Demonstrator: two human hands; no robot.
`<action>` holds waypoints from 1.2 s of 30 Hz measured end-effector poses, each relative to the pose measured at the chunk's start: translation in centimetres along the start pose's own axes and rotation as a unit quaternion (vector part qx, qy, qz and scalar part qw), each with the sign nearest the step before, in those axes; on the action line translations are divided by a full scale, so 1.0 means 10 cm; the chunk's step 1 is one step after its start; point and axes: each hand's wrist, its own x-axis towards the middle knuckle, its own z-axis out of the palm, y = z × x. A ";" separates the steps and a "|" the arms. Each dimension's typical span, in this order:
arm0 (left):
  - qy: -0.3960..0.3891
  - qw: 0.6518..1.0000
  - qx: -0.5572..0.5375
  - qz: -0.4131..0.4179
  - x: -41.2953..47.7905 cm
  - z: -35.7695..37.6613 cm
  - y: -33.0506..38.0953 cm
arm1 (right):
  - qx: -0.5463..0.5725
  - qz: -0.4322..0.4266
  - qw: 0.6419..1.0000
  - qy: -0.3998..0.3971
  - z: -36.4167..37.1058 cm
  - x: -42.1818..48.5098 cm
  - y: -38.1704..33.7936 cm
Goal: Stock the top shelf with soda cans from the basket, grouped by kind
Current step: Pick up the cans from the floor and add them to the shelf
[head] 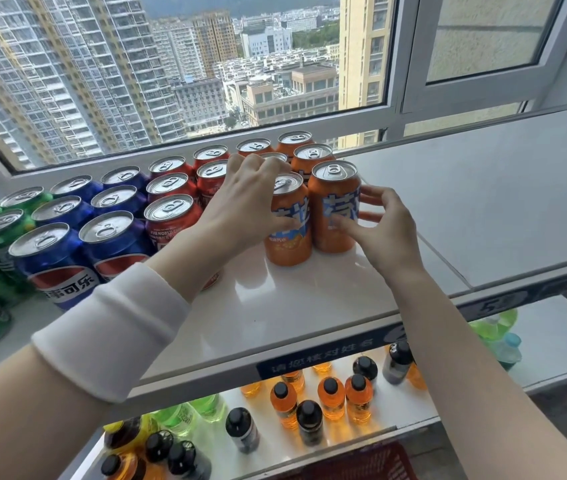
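Orange cans (313, 157) take the 3 o'clock end of the top shelf (309, 299), with red cans (171, 216) at their 9 o'clock, so kinds stay in columns. Left grip (244, 199) wraps the front-left can (289, 233). Right grip (386, 230) clasps the front-right can (334, 209), probably squaring both.
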 end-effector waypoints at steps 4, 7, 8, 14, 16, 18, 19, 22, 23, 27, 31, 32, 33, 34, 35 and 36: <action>-0.011 1.000 0.014 0.002 0.00 0.00 0.01 | -0.002 0.000 1.000 0.003 0.01 0.00 0.00; -0.012 1.000 0.024 0.005 -0.01 0.01 0.02 | -0.006 0.000 1.000 0.005 0.02 0.00 0.00; -0.012 1.000 0.026 0.005 -0.01 0.02 0.02 | -0.008 0.001 1.000 0.005 0.02 0.00 0.00; -0.019 0.999 0.038 0.003 -0.12 0.00 0.06 | -0.055 0.001 0.998 -0.012 -0.01 -0.06 -0.04; -0.002 0.999 0.048 0.006 -0.19 -0.04 0.10 | -0.085 0.001 0.996 -0.009 -0.03 -0.12 -0.06; 0.017 0.998 0.058 0.012 -0.29 -0.08 0.15 | -0.120 -0.008 0.993 0.003 -0.08 -0.20 -0.11; 0.027 0.998 0.060 0.015 -0.34 -0.09 0.17 | -0.139 -0.015 0.990 0.009 -0.10 -0.25 -0.15; 0.057 0.997 0.056 0.019 -0.56 -0.07 0.26 | -0.188 -0.042 0.981 0.020 -0.18 -0.44 -0.22; 0.064 0.997 0.050 0.017 -0.65 -0.04 0.28 | -0.202 -0.050 0.978 0.018 -0.20 -0.52 -0.24; 0.077 0.997 0.014 0.009 -1.04 0.09 0.33 | -0.249 -0.073 0.966 0.014 -0.25 -0.91 -0.28; 0.083 0.996 0.015 0.012 -1.48 0.15 0.33 | -0.278 -0.105 0.955 -0.001 -0.25 -1.40 -0.33; 0.083 0.996 0.014 0.011 -1.59 0.14 0.33 | -0.283 -0.110 0.953 -0.005 -0.25 -1.53 -0.36; 0.085 0.996 0.013 0.012 -1.70 0.13 0.33 | -0.287 -0.113 0.951 -0.007 -0.25 -1.65 -0.40; 0.087 0.996 0.012 0.015 -1.81 0.11 0.32 | -0.292 -0.117 0.949 -0.009 -0.24 -1.78 -0.43; 0.090 0.996 0.010 0.019 -1.94 0.10 0.30 | -0.299 -0.121 0.946 -0.011 -0.23 -1.92 -0.46; 0.094 0.995 0.009 0.022 -2.08 0.08 0.28 | -0.306 -0.124 0.944 -0.012 -0.21 -2.06 -0.50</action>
